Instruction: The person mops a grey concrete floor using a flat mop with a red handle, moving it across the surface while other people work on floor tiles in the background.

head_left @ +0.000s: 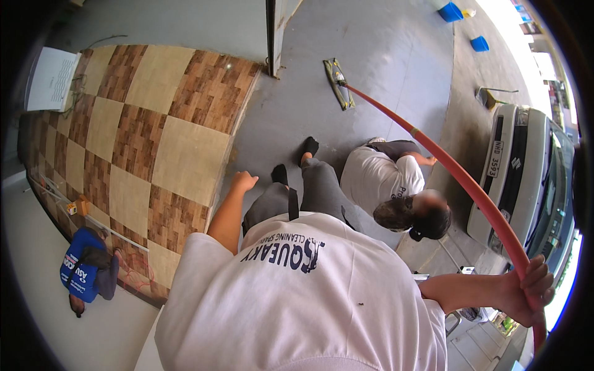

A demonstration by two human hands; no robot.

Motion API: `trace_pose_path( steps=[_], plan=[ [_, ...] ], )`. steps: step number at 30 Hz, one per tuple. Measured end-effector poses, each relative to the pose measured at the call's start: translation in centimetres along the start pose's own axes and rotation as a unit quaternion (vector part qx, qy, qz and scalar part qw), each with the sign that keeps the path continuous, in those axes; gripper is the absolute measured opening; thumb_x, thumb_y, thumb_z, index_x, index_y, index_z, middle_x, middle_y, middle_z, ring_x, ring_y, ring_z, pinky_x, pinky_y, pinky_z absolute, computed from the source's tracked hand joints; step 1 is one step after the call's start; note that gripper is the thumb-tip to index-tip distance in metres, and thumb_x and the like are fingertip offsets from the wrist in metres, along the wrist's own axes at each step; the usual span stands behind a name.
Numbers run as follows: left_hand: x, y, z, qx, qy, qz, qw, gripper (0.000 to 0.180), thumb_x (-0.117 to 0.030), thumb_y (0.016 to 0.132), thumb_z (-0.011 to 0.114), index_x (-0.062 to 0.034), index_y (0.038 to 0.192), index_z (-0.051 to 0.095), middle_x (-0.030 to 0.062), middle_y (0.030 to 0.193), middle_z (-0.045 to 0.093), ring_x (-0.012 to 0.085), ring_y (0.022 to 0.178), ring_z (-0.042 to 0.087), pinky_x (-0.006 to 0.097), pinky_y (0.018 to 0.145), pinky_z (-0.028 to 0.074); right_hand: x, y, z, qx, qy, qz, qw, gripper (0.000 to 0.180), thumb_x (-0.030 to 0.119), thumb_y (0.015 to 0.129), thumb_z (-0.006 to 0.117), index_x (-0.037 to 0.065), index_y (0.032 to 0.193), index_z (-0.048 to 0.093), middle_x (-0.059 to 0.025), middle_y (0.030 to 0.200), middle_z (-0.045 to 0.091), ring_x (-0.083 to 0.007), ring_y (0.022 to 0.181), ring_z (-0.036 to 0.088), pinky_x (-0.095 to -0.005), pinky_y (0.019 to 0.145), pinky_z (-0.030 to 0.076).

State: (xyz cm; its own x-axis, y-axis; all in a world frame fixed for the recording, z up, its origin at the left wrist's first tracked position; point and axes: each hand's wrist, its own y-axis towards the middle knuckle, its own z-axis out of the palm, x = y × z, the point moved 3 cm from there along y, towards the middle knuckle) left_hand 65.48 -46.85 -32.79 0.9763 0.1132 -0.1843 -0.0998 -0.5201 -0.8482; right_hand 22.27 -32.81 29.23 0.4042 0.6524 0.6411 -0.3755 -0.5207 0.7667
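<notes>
My right hand (pixel 532 290) is wrapped round the long red pole (pixel 461 170) of a flat mop, out at the lower right. The pole bends across the view to the green and dark mop head (pixel 339 83), which lies flat on the grey floor (pixel 383 68) ahead of my feet. My left hand (pixel 244 180) hangs at my left side beside the tiled platform's edge. Its fingers look curled in, with nothing seen in them.
A person in a white shirt (pixel 377 176) is low down close on my right, under the pole. Left is a raised brown and beige tiled floor (pixel 185 148); a person in blue (pixel 90 266) is at its far side. A parked vehicle (pixel 513 179) and blue buckets (pixel 450 12) are at right.
</notes>
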Motion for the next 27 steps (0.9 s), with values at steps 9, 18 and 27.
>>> trace_pose_path(
  steps=[9,18,27],
  plan=[
    [0.1,1.0,-1.7,-0.039,-0.038,0.026,0.998,0.058,-0.044,0.079,0.053,0.0059,0.108,0.053,0.0244,0.116,0.049,0.0368,0.115,0.040,0.040,0.096,0.034,-0.1,0.5,1.1,0.008,-0.009,0.004,1.000,0.031,0.037,0.069,0.056,0.008,0.077,0.063,0.0017,0.049,0.037,-0.0099,0.042,0.030,-0.0284,0.052,0.024],
    [1.4,0.6,-1.0,-0.008,-0.003,-0.013,1.000,0.059,-0.045,0.078,0.053,0.0055,0.109,0.053,0.0224,0.119,0.048,0.0345,0.117,0.040,0.039,0.096,0.034,-0.3,0.9,0.6,0.006,0.013,0.009,1.000,0.034,0.038,0.070,0.055,0.007,0.079,0.064,0.0018,0.048,0.036,-0.0097,0.041,0.030,-0.0275,0.051,0.023],
    [-1.5,0.6,-1.8,-0.017,0.001,0.003,1.000,0.057,-0.045,0.078,0.053,0.0047,0.106,0.056,0.0228,0.116,0.050,0.0354,0.115,0.042,0.038,0.096,0.035,0.0,0.1,-0.5,0.025,0.003,-0.008,1.000,0.034,0.037,0.071,0.056,0.006,0.082,0.065,0.0016,0.049,0.037,-0.0094,0.042,0.033,-0.0273,0.051,0.025]
  ],
)
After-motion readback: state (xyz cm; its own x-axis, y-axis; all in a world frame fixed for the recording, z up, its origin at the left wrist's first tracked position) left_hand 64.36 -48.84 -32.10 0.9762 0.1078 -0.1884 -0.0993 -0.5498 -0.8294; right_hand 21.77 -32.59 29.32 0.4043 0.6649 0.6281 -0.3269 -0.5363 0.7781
